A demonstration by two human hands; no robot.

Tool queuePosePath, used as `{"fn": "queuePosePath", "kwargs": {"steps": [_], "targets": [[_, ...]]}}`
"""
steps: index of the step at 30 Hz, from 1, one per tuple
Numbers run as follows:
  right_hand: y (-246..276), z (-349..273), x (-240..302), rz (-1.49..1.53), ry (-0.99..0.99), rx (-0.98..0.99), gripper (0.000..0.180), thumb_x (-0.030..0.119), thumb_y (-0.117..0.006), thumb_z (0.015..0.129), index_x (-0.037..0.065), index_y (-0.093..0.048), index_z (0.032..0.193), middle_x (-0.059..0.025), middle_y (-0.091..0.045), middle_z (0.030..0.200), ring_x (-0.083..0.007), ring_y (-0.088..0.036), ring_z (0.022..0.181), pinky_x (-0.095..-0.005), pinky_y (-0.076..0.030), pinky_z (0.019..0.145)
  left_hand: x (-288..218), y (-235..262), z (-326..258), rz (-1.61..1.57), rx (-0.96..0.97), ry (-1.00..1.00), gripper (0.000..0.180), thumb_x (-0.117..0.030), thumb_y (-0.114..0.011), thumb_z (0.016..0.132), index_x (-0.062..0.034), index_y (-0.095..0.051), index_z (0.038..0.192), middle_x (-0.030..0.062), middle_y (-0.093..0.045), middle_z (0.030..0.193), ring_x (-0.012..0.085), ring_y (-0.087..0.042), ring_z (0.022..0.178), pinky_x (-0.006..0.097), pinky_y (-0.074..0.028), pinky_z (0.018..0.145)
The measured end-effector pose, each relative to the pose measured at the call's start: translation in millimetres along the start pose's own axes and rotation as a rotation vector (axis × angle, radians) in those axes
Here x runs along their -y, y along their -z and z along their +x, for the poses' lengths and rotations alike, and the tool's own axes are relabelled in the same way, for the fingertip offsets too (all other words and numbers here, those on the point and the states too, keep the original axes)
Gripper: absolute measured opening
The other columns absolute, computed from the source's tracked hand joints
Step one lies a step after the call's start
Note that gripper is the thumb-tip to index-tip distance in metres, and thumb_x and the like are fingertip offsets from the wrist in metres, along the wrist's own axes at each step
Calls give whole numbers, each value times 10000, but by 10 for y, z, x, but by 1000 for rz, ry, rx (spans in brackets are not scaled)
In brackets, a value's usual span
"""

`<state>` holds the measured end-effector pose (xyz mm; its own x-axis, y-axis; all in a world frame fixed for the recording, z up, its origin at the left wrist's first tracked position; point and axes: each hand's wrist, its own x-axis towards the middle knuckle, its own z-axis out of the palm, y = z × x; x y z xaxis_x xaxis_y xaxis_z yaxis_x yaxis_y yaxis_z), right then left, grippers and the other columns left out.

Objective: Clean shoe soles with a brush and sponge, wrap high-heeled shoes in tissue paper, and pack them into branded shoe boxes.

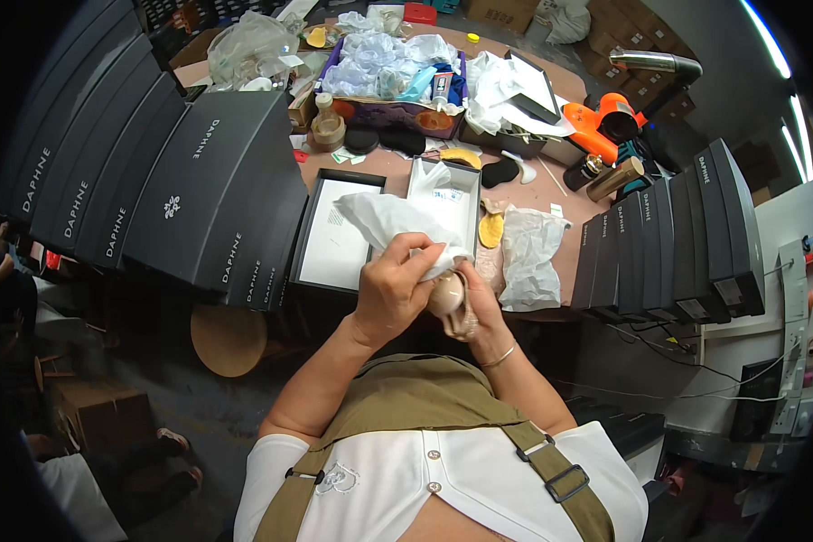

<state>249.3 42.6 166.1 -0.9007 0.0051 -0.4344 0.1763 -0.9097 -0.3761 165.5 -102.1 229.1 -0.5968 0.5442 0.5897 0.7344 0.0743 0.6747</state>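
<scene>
In front of my chest, my right hand (484,309) grips a beige, glossy shoe (450,300), its fingers partly hidden behind it. My left hand (393,287) pinches crumpled white tissue paper (384,219) against the upper end of the shoe. Part of the shoe is covered by the paper and my fingers. Just beyond my hands lies an open black shoebox (469,194) with a white inside. To its left, the dark-rimmed box lid (337,237) shows its white inner face. Another crumpled sheet of white paper (531,256) rests right of my hands.
Stacks of black shoeboxes rise at the left (217,190) and right (686,239). Farther back are a purple box (379,116) full of plastic wrapping, a bottle (327,126), an orange heat gun (593,131) and a spray can (584,172). A round stool (228,340) stands below left.
</scene>
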Motion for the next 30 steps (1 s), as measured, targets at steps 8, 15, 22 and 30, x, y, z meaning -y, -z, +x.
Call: {"fn": "queuePosePath", "kwargs": {"steps": [8, 15, 22, 30], "targets": [[-109, 166, 157, 99, 105, 132, 404, 240, -469, 952, -7, -472, 1272, -174, -570, 1176, -283, -606, 999, -371, -542, 833, 78, -267, -355, -28, 24, -119, 389, 44, -626, 696, -53, -667, 1070, 91, -588, 943, 237, -600, 645, 317, -498, 575], [47, 643, -89, -215, 410, 3, 415, 269, -473, 944, 19, -481, 1276, -165, -559, 1192, -288, -579, 1034, -392, -473, 917, 2, -277, -542, -159, 9, -166, 353, 54, -613, 699, -23, -669, 1038, 95, -586, 879, 239, -604, 642, 310, -499, 546], [-9, 662, -245, -383, 450, -59, 424, 277, -477, 937, 25, -481, 1277, -168, -556, 1192, -294, -568, 1049, -392, -448, 940, -92, -41, -982, -299, 456, -206, 443, -81, -642, 809, -68, -545, 1241, 125, -556, 1129, 239, -625, 873, 344, -535, 733], [-8, 686, -932, -1241, 616, -14, 434, 286, -483, 929, 30, -481, 1280, -171, -554, 1193, -300, -555, 1065, -392, -420, 967, 633, -70, -1048, -1594, -169, 1242, 735, -466, -668, 825, -57, -384, 1365, 108, -515, 1312, 258, -468, 1233, 424, -366, 1061]]}}
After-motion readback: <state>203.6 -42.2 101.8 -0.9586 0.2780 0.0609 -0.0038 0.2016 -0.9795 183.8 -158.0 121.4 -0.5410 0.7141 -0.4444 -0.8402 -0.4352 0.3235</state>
